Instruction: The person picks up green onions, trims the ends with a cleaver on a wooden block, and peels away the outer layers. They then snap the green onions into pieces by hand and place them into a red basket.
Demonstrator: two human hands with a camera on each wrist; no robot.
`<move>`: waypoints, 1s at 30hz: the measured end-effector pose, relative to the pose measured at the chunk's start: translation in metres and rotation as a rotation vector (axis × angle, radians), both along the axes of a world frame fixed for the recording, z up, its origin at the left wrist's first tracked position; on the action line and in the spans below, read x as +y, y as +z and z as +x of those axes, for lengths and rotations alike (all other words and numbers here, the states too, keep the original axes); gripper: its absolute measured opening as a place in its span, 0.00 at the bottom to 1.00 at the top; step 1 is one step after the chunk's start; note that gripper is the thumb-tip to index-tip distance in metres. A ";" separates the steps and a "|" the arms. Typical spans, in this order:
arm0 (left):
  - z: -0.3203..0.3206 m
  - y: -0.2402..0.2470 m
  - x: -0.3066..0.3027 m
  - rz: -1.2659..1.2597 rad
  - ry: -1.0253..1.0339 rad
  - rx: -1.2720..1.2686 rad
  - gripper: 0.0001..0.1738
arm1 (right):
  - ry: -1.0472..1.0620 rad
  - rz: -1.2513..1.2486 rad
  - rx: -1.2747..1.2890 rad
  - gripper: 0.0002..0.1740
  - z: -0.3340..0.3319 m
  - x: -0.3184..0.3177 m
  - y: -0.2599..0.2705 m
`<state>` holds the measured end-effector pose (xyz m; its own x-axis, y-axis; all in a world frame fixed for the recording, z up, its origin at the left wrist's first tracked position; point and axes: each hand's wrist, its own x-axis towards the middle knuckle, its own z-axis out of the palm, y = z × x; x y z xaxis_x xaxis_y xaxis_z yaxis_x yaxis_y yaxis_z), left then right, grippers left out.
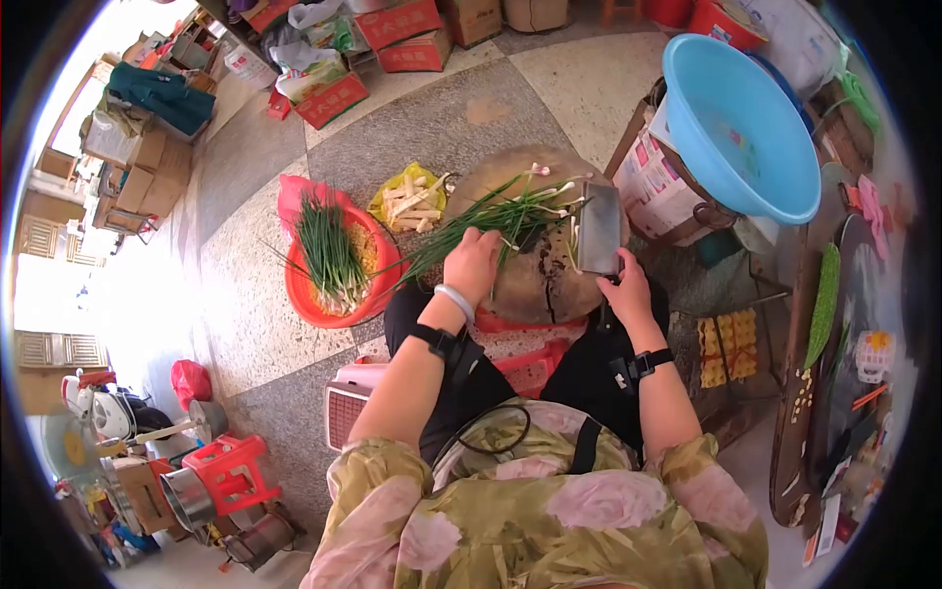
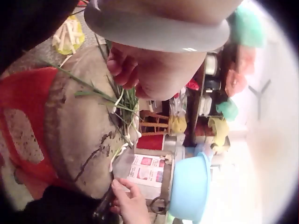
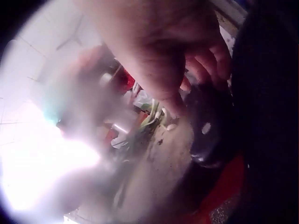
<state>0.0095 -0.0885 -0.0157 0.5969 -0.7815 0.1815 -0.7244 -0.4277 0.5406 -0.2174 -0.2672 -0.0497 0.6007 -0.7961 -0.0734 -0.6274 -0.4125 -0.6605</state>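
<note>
- Green onions [image 1: 525,209] on chopping block [image 1: 520,288]; I see left hand [image 1: 472,267] gripping them, right hand [image 1: 629,290] holding cleaver [image 1: 599,234].
- Red basin [image 1: 392,259]: more green onions [image 1: 326,240], yellow bits [image 1: 364,251].
- Yellow bag [image 1: 378,204]: pale sticks [image 1: 412,204].
- Blue basin [image 1: 702,108]: contents unclear.

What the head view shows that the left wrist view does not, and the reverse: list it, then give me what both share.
Only the head view: the long green gourd, the bumpy yellow tray and the person's floral top.

Only the left wrist view: a dim three-bladed shape, probably a ceiling fan.

Both: the round chopping block with scallions on it, the left hand gripping them, the right hand holding the cleaver, and the light blue basin.
</note>
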 end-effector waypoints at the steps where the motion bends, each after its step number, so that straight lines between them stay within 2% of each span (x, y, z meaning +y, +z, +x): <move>1: 0.006 -0.004 -0.006 0.081 -0.022 -0.063 0.13 | -0.010 0.007 0.004 0.36 -0.001 0.000 0.001; 3: 0.015 -0.009 -0.017 0.223 -0.056 -0.175 0.12 | -0.112 0.151 -0.056 0.35 -0.004 -0.002 0.006; 4: 0.017 -0.010 -0.020 0.228 -0.061 -0.175 0.12 | -0.117 0.156 -0.055 0.35 -0.006 -0.005 0.009; 6: 0.020 -0.010 -0.024 0.350 -0.073 -0.249 0.10 | -0.114 0.372 -0.113 0.32 -0.010 -0.008 0.013; 7: 0.020 -0.009 -0.025 0.358 -0.075 -0.250 0.10 | -0.116 0.381 -0.113 0.32 -0.014 -0.010 0.006; 9: 0.020 -0.007 -0.025 0.350 -0.075 -0.262 0.09 | -0.107 0.503 -0.342 0.23 -0.022 -0.015 -0.005; 11: 0.019 -0.005 -0.022 0.347 -0.066 -0.277 0.08 | -0.129 0.599 -0.369 0.21 -0.032 -0.016 -0.006; 13: 0.016 0.001 -0.019 0.341 -0.059 -0.292 0.08 | -0.197 0.735 -0.393 0.16 -0.037 -0.012 0.016; 18: 0.014 0.007 -0.007 0.241 -0.028 -0.327 0.05 | -0.225 0.764 -0.434 0.14 -0.053 -0.006 0.026; 20: 0.012 0.005 -0.005 0.188 -0.027 -0.332 0.05 | -0.174 0.764 -0.391 0.12 -0.059 -0.007 0.034; 22: 0.003 0.017 -0.007 0.184 -0.025 -0.320 0.05 | -0.186 0.792 -0.381 0.12 -0.064 -0.006 0.054; 26: -0.008 0.027 -0.008 0.195 -0.012 -0.285 0.04 | -0.041 0.726 -0.227 0.14 -0.081 -0.010 0.097; 28: -0.011 0.026 -0.007 0.238 -0.033 -0.232 0.05 | 0.117 0.594 -0.016 0.15 -0.087 -0.012 0.117; 29: -0.012 0.024 -0.006 0.236 -0.032 -0.229 0.05 | 0.239 0.378 -0.095 0.15 -0.098 -0.015 0.099; 30: -0.013 0.022 -0.005 0.276 -0.028 -0.200 0.05 | 0.239 0.377 -0.093 0.15 -0.099 -0.013 0.100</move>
<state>-0.0034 -0.0932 0.0058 0.5486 -0.8330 0.0717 -0.8178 -0.5168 0.2533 -0.3162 -0.2801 0.0501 0.7820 -0.5622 -0.2689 -0.4750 -0.2584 -0.8412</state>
